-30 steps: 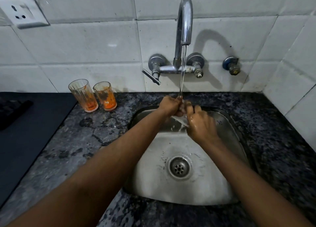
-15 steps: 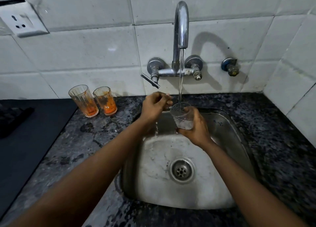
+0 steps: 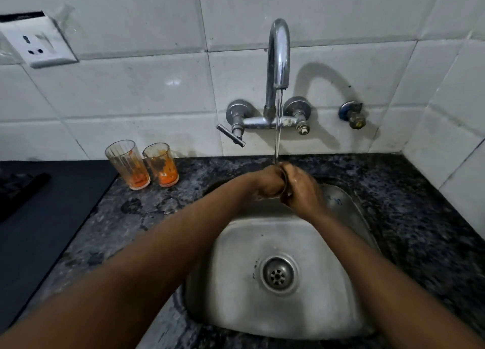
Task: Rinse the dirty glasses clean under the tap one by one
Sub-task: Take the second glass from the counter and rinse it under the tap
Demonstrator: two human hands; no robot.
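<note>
Gripping a glass (image 3: pixel 284 188) between them over the sink (image 3: pixel 275 309), left hand (image 3: pixel 267 182) and right hand (image 3: pixel 304 191) clasped tight, water stream (image 3: pixel 277 128) landing on them, tap (image 3: pixel 278 54) above, two orange-stained glasses (image 3: pixel 143 165) beyond the sink's left.

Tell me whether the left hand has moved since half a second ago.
Yes. The left hand has moved rightward under the tap's stream, closing against the right hand around the glass; before, it was left of the stream, apart from the glass.
</note>
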